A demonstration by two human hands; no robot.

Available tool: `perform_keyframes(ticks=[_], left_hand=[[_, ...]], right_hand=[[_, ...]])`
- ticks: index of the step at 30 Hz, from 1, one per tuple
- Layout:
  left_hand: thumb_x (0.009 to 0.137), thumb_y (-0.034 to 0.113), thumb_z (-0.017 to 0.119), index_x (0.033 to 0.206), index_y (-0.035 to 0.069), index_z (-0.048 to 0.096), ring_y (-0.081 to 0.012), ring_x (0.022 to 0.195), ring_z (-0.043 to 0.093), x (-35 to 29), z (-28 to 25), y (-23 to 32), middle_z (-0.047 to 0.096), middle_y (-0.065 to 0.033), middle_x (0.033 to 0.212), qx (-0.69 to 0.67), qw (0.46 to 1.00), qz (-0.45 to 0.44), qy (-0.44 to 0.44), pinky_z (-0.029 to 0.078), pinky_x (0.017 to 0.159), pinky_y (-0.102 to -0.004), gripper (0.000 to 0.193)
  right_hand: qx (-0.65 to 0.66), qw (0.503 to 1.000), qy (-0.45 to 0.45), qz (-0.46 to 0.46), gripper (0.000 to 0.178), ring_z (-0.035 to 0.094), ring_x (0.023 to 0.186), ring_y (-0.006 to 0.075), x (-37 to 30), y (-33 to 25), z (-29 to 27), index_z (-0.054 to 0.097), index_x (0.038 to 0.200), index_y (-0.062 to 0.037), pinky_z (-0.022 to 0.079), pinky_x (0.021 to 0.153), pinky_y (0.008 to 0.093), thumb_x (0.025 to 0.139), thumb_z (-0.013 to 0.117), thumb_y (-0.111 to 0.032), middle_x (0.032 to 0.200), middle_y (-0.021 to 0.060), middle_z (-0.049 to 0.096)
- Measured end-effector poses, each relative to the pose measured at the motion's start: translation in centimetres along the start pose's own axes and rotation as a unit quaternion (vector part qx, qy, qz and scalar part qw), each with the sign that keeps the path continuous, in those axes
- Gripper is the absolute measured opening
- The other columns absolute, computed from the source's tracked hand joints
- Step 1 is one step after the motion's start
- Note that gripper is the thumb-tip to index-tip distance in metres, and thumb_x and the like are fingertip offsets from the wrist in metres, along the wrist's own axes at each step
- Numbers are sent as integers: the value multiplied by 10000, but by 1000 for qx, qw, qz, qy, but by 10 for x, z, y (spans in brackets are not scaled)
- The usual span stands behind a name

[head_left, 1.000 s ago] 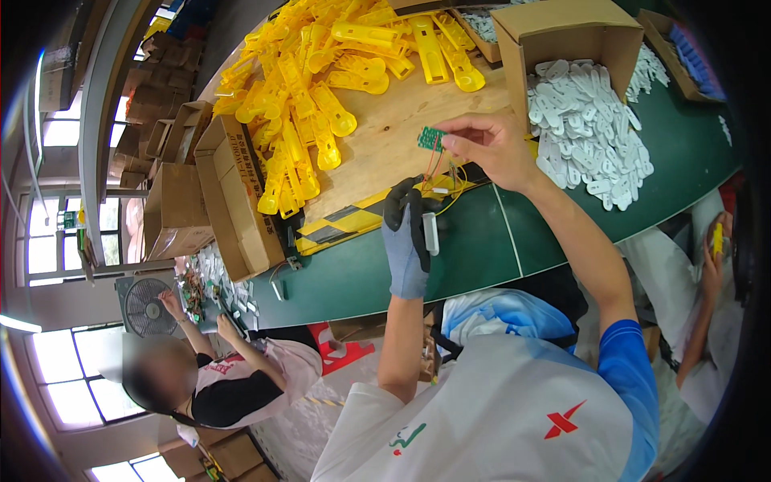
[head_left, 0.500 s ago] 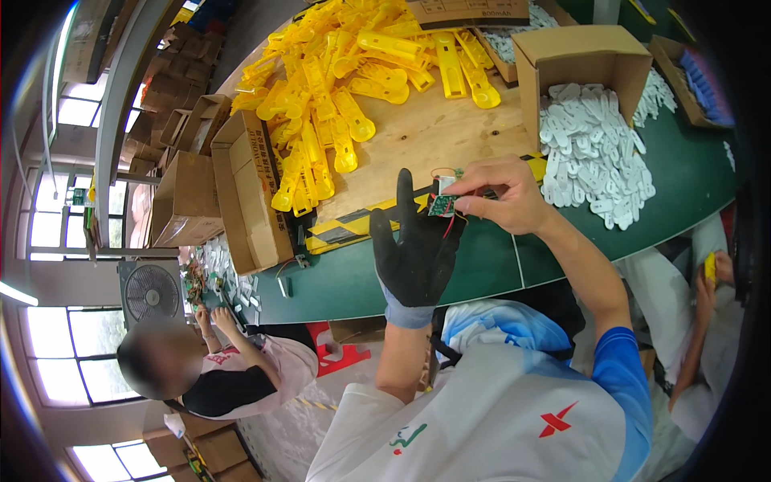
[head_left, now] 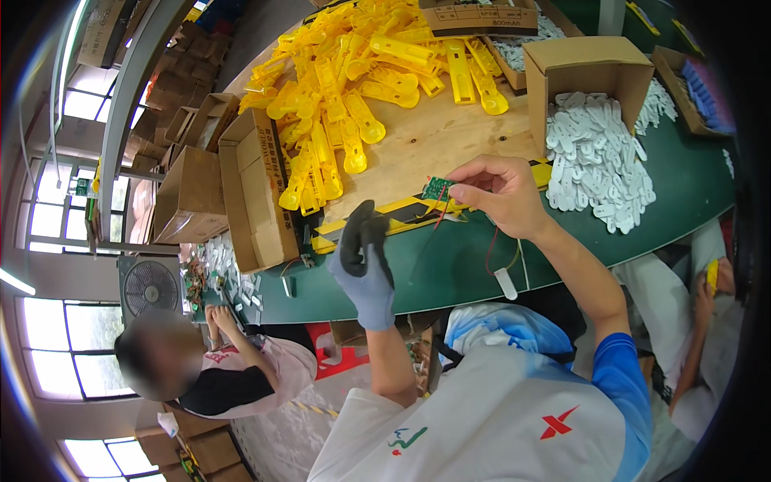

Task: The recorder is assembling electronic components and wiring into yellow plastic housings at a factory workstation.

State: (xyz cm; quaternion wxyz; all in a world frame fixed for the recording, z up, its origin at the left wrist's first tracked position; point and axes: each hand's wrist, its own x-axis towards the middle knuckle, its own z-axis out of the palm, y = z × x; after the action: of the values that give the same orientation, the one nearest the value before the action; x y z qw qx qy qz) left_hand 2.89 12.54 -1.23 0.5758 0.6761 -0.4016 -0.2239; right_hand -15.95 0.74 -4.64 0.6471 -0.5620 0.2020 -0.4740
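Now right hand (head_left: pixel 504 195) pinches circuit board (head_left: pixel 436 189) near striped edge (head_left: pixel 408 214); left hand (head_left: pixel 364 265) half-curled, empty.

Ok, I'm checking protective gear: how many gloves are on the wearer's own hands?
1: a grey and black glove, on the left hand. The right hand, pinching a green circuit board, is bare. Both hands show, so none is hidden.
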Motion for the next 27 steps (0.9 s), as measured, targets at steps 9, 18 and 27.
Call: perform_keyframes(ticks=[9, 18, 27], left_hand=[[879, 37, 606, 1205, -50, 602, -184, 1058, 612, 19, 23, -18, 660, -154, 1147, 16, 970, 17, -241, 466, 917, -278, 337], [950, 154, 567, 1307, 4, 541, -175, 1074, 570, 2, 42, -95, 643, -77, 1150, -221, 930, -86, -281, 420, 985, -320, 388], [789, -55, 691, 1255, 16, 551, -145, 842, 614, -16, 29, -77, 614, -102, 1048, -243, 922, -89, -289, 543, 722, -274, 492]], right_hand=[[-71, 997, -30, 28, 142, 650, 799, 76, 1, -3, 6, 697, 980, 17, 518, 729, 214, 871, 731, -67, 885, 49, 710], [-27, 999, -12, 40, 185, 664, 794, 84, 10, -15, 1, 714, 1024, 27, 533, 741, 220, 878, 732, -84, 895, 63, 722], [-80, 994, -5, 69, 207, 669, 796, 84, 11, -19, -19, 726, 1074, 18, 529, 715, 213, 888, 709, -72, 891, 65, 730]])
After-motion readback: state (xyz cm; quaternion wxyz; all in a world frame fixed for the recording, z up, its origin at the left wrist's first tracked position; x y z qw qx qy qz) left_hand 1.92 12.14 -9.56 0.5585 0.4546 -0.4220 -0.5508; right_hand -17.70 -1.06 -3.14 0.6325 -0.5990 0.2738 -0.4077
